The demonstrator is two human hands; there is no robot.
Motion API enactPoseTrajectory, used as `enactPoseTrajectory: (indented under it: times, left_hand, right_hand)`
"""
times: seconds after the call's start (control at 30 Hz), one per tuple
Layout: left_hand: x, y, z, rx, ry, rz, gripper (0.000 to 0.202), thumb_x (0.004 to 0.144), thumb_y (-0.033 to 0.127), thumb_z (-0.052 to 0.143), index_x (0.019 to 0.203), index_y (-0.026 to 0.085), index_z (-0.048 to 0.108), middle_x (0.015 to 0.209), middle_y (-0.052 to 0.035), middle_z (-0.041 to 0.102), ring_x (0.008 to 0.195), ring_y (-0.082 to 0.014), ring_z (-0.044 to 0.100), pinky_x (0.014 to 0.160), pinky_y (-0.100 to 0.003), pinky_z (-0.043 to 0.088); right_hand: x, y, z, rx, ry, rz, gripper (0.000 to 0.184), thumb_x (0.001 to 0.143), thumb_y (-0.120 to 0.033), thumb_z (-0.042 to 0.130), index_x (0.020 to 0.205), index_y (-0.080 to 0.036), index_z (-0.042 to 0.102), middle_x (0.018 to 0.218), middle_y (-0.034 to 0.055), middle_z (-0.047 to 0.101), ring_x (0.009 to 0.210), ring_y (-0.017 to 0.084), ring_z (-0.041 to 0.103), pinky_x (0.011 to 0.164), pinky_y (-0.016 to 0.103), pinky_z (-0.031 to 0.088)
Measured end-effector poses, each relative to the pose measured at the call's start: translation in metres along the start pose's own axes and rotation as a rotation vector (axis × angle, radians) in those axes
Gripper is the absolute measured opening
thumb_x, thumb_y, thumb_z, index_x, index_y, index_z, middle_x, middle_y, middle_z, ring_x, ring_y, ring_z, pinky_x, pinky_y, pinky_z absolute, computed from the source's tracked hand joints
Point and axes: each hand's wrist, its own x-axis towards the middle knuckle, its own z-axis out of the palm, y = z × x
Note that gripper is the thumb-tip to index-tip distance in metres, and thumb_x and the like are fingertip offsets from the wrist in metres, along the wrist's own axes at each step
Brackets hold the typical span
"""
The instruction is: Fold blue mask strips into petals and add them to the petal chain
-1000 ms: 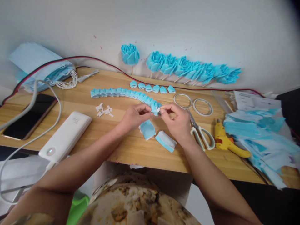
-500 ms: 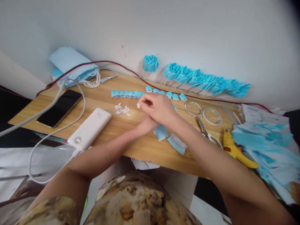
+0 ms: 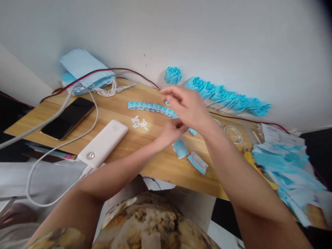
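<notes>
My right hand (image 3: pixel 190 107) is raised over the table, fingers loosely bent and apart, with nothing visible in them. Below it my left hand (image 3: pixel 171 132) has its fingertips pinched together; what they hold is hidden. Behind the hands runs a row of folded blue mask-fabric pieces (image 3: pixel 149 107), partly covered by my right hand. Small white strips (image 3: pixel 139 123) lie in a loose pile to the left of my left hand. Nearer my body are a blue fabric piece (image 3: pixel 180 148) and a curled blue-and-white piece (image 3: pixel 197 162).
Blue fabric flowers on sticks (image 3: pixel 228 98) lean along the wall, with a single flower (image 3: pixel 173 75) beside them. At left are folded masks (image 3: pixel 84 67), a phone (image 3: pixel 68 117) and a white power bank (image 3: pixel 103 143). Tape roll (image 3: pixel 233 134), yellow glue gun (image 3: pixel 250 159) and fabric scraps (image 3: pixel 282 166) lie right.
My right hand has lifted and moved away from my left hand, its fingers opening. The white bit at its fingertips no longer shows. My left hand has shifted slightly right, and the view has tilted.
</notes>
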Motion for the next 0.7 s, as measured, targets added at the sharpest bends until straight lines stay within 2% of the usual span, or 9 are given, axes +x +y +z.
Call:
enactPoseTrajectory:
  times: [0.1,0.17,0.2,0.27,0.37,0.53,0.7]
  left_hand:
    - [-0.008,0.013,0.002,-0.131,-0.003,-0.024,0.014,0.088,0.022,0.063,0.076,0.015,0.059,0.065,0.0058,0.048,0.058,-0.0068,0.04,0.058,-0.023,0.035]
    - [-0.012,0.02,0.003,-0.209,-0.033,-0.042,0.014,0.085,0.025,0.064,0.075,0.017,0.059,0.06,0.0069,0.044,0.054,-0.0067,0.036,0.055,-0.024,0.03]
    - [-0.013,0.021,0.003,-0.23,-0.044,-0.045,0.013,0.083,0.026,0.066,0.075,0.017,0.06,0.059,0.0071,0.043,0.053,-0.007,0.036,0.054,-0.024,0.029]
    - [-0.014,0.023,0.003,-0.242,-0.059,-0.048,0.013,0.081,0.028,0.068,0.076,0.018,0.063,0.057,0.007,0.043,0.053,-0.0076,0.036,0.055,-0.024,0.03]
    - [-0.013,0.021,0.004,-0.216,-0.065,-0.056,0.014,0.079,0.031,0.07,0.075,0.018,0.065,0.055,0.0063,0.044,0.054,-0.0084,0.036,0.055,-0.025,0.03]
    - [-0.011,0.017,0.004,-0.144,-0.048,-0.081,0.015,0.075,0.033,0.07,0.073,0.018,0.065,0.057,0.0058,0.044,0.054,-0.0084,0.036,0.054,-0.025,0.029]
    - [-0.008,0.016,0.004,-0.076,-0.027,-0.106,0.016,0.074,0.032,0.07,0.071,0.018,0.062,0.06,0.0055,0.046,0.055,-0.0078,0.036,0.054,-0.024,0.03]
  right_hand:
    - [-0.032,0.034,-0.037,0.083,0.285,0.101,0.023,0.096,-0.026,0.055,0.11,-0.025,0.073,0.098,0.0029,0.077,0.092,0.019,0.072,0.083,0.035,0.055]
    - [-0.057,0.06,-0.051,0.157,0.387,0.208,0.02,0.093,-0.032,0.061,0.106,-0.025,0.074,0.091,0.0029,0.076,0.083,0.018,0.071,0.076,0.035,0.056]
    - [-0.069,0.071,-0.054,0.216,0.396,0.274,0.02,0.091,-0.035,0.063,0.103,-0.024,0.075,0.088,0.0027,0.076,0.078,0.017,0.069,0.072,0.033,0.056]
    - [-0.089,0.086,-0.053,0.365,0.359,0.402,0.024,0.087,-0.042,0.066,0.1,-0.023,0.076,0.087,0.003,0.075,0.075,0.016,0.068,0.067,0.03,0.056]
    - [-0.106,0.09,-0.044,0.575,0.214,0.517,0.031,0.084,-0.05,0.069,0.097,-0.023,0.078,0.088,0.0045,0.075,0.079,0.017,0.069,0.065,0.028,0.056]
    - [-0.11,0.082,-0.036,0.68,0.082,0.508,0.024,0.08,-0.046,0.074,0.081,-0.022,0.076,0.08,0.0016,0.07,0.07,0.013,0.061,0.062,0.027,0.052]
    - [-0.107,0.086,-0.034,0.628,0.058,0.507,0.022,0.078,-0.042,0.075,0.078,-0.021,0.072,0.074,-0.0008,0.064,0.064,0.011,0.054,0.06,0.027,0.047]
